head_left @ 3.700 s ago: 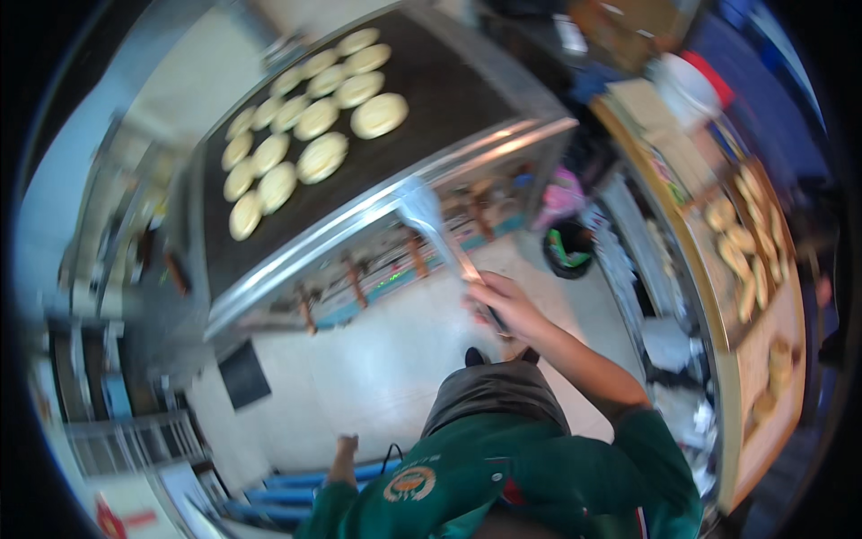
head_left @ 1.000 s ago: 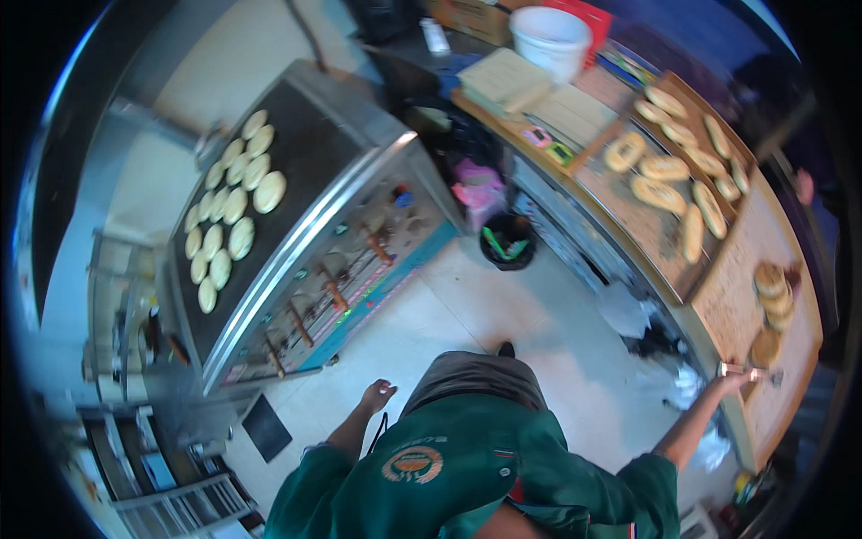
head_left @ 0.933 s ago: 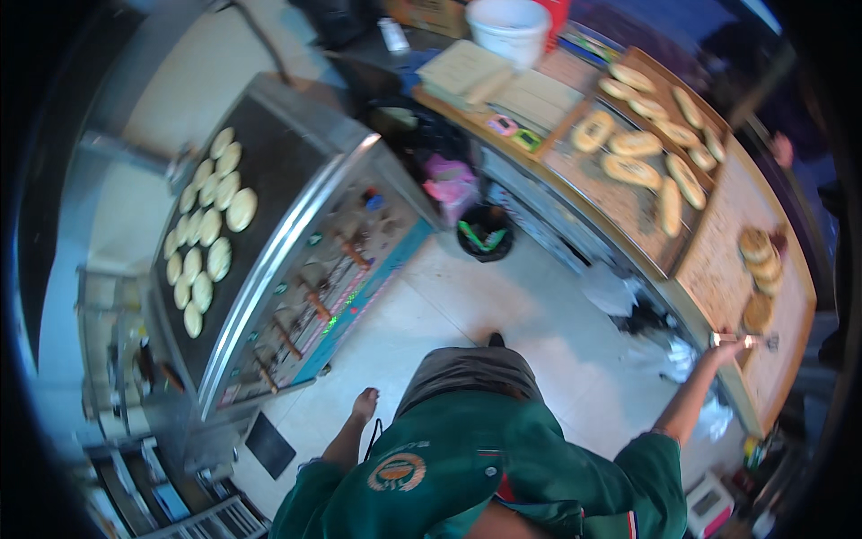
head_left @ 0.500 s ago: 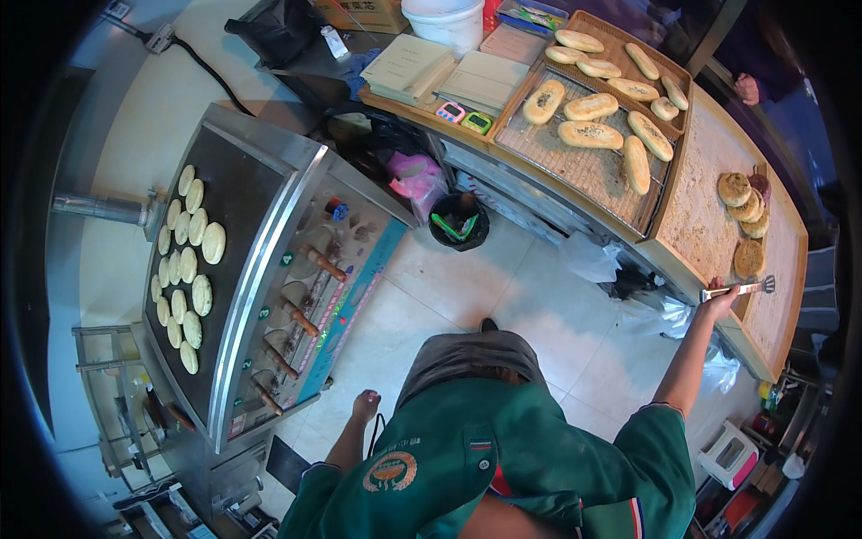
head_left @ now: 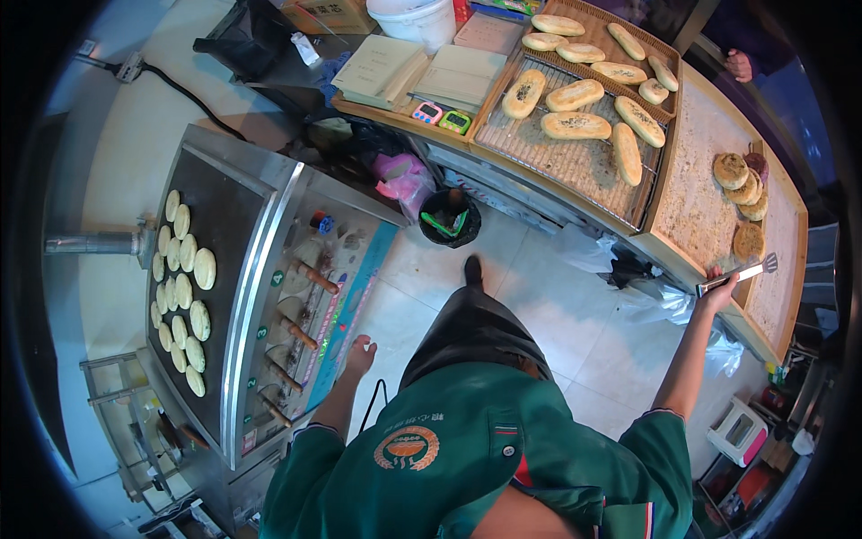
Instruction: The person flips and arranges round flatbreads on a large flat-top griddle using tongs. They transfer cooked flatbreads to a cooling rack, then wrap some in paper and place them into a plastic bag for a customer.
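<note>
My right hand (head_left: 716, 292) grips metal food tongs (head_left: 747, 272) with a slotted end, at the front edge of the wooden display tray (head_left: 691, 193) on the right. Just beyond the tongs lies a round browned flatbread (head_left: 749, 240), near a small overlapping row of browned flatbreads (head_left: 742, 190). My left hand (head_left: 361, 354) hangs free beside the griddle's front panel, fingers loosely curled and apart, holding nothing. On the dark griddle plate (head_left: 224, 202) at the left lie several pale dough rounds (head_left: 205, 269).
Long oval breads (head_left: 575, 126) rest on a wire rack and in a wicker basket (head_left: 669, 99). Notebooks (head_left: 382, 70), two small timers (head_left: 455, 121) and a white bucket (head_left: 415, 25) stand at the back. A black-lined bin (head_left: 452, 220) is on the floor. Another person's hand (head_left: 739, 66) shows far right.
My view has shifted a little, and one foot has come forward. My left hand has risen closer to the griddle panel. The tongs stay in my right hand, tilted slightly more upward.
</note>
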`<state>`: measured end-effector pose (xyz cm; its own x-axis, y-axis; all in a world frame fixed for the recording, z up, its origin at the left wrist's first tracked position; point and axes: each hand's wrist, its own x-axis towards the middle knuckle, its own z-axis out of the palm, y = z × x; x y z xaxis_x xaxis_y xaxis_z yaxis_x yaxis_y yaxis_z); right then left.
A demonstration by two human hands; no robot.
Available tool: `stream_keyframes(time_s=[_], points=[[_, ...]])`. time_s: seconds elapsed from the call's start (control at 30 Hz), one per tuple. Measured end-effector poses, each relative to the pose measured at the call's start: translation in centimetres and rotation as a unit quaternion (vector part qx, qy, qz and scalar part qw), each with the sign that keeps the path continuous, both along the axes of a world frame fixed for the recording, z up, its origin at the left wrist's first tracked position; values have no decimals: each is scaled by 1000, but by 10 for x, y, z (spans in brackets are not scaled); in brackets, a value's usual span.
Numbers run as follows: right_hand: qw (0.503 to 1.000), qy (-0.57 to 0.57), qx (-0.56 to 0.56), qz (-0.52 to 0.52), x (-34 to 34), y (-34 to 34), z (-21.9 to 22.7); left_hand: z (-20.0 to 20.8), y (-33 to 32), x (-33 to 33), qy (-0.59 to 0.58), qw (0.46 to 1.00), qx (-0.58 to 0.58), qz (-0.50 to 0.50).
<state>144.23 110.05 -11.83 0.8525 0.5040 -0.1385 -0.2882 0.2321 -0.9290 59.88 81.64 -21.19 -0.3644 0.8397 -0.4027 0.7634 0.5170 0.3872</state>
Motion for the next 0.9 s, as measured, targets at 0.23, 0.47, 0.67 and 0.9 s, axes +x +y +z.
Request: stream_keyframes(time_s=[0.23,0.47,0.67,0.9], points=[[997,-9,-70,17,8,0,9,-39,86,-24,-37,995,-53,-78],[988,-4,-148,-51,13,5,15,-58,191,-4,-52,993,-39,-94],[963,-120,-217,-107,-2,9,12,-67,287,2,-62,995,-36,-75],[964,-152,-207,-63,-13,11,21,-60,372,41,-43,996,2,-82]])
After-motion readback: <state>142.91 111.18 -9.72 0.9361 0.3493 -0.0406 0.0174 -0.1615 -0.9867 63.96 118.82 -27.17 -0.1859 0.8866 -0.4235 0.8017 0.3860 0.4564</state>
